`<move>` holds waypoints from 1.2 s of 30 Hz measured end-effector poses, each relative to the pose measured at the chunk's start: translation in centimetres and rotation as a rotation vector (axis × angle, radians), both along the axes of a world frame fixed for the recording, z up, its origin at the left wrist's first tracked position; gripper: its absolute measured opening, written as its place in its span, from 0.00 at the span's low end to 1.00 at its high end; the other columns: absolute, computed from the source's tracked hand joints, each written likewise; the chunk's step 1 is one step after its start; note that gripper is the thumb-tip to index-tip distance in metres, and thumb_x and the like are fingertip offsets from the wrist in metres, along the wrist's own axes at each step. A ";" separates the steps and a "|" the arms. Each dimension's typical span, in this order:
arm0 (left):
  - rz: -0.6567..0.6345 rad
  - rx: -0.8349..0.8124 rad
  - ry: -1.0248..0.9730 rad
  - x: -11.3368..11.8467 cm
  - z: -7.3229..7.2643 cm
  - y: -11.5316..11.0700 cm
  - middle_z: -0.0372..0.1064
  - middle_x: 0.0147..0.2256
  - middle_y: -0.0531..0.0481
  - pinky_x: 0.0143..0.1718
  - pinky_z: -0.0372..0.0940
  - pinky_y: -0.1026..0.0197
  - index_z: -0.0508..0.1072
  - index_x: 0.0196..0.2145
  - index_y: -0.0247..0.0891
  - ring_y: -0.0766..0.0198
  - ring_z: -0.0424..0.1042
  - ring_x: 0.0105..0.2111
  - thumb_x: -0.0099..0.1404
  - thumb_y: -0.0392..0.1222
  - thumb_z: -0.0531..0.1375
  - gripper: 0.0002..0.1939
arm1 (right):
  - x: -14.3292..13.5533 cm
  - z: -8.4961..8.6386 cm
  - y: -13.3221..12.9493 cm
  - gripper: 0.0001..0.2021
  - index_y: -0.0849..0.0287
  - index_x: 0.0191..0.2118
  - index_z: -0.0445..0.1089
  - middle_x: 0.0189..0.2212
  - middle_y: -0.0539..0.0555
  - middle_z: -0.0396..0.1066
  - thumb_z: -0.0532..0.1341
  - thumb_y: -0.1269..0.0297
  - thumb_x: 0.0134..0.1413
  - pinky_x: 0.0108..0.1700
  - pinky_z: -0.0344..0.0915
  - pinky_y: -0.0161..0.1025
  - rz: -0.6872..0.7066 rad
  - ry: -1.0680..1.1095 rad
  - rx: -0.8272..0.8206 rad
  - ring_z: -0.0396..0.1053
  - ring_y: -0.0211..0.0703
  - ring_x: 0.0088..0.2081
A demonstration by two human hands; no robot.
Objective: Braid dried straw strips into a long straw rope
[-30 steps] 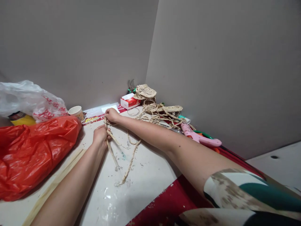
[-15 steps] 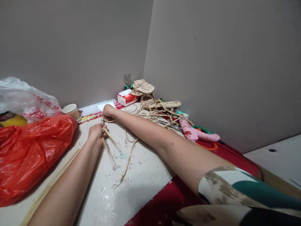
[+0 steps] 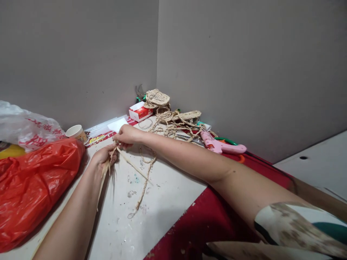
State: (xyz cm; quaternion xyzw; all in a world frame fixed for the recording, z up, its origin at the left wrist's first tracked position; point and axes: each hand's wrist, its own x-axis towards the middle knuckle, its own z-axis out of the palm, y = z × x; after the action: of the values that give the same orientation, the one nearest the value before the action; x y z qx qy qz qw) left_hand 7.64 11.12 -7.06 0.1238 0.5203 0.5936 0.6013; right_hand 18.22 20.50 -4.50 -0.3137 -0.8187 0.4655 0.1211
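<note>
Pale plant-fibre strands (image 3: 132,164) fan out below both hands, one bundle hanging along my left wrist and another slanting down to the right. My left hand (image 3: 105,156) is closed on the strands where they meet. Just above and touching that spot, my right hand (image 3: 127,136) pinches the same fibre, its fingertips close to my left fingers. A braided length of cord (image 3: 145,184) trails from beneath my right forearm over the white board (image 3: 162,206) and ends in a small loop.
A red plastic bag (image 3: 38,184) lies left, with a paper cup (image 3: 76,133) behind it. Toward the wall corner sit a red tissue box (image 3: 141,112), coiled braided cord (image 3: 157,98) and tangled cord (image 3: 176,124). A pink glue gun (image 3: 221,145) rests at the right.
The fibre strands have spread apart, one bundle now over my left wrist. My right fingers have come down closer to my left hand. The view has shifted slightly to the right.
</note>
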 end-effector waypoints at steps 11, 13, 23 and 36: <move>-0.054 0.004 0.062 -1.0 0.0 0.3 0.50 0.14 0.60 0.08 0.52 0.78 0.67 0.29 0.30 0.80 0.48 0.09 0.65 0.26 0.48 0.11 | 0.5 -2.9 -0.9 0.03 0.65 0.27 0.63 0.15 0.49 0.66 0.58 0.75 0.49 0.21 0.65 0.27 -0.022 0.142 -0.588 0.65 0.31 0.18; -0.069 0.015 0.065 -0.9 0.0 0.3 0.52 0.15 0.59 0.08 0.51 0.79 0.67 0.29 0.30 0.81 0.49 0.09 0.65 0.26 0.48 0.11 | 0.4 -3.1 -1.1 0.03 0.66 0.27 0.64 0.16 0.50 0.67 0.57 0.75 0.50 0.19 0.63 0.27 0.013 0.144 -0.647 0.65 0.31 0.17; -0.094 0.029 0.195 -0.9 0.0 0.1 0.61 0.19 0.54 0.10 0.51 0.78 0.68 0.28 0.28 0.81 0.52 0.11 0.60 0.22 0.51 0.09 | 0.3 -3.2 -0.3 0.07 0.64 0.22 0.62 0.11 0.43 0.51 0.57 0.73 0.48 0.11 0.39 0.27 0.037 0.076 -0.487 0.45 0.26 0.11; -0.081 -0.031 0.344 -1.8 -0.1 -0.2 0.71 0.23 0.46 0.27 0.72 0.67 0.74 0.30 0.28 0.68 0.71 0.22 0.55 0.23 0.57 0.08 | 0.8 -2.0 -0.9 0.13 0.60 0.23 0.53 0.11 0.42 0.45 0.53 0.65 0.58 0.15 0.39 0.28 0.081 0.002 -0.362 0.41 0.27 0.12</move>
State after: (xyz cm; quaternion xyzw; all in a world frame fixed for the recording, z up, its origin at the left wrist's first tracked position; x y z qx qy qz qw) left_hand 5.81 10.88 -7.14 0.2350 0.6191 0.5310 0.5287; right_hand 19.05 19.64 -6.53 -0.2965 -0.7332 0.6103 0.0447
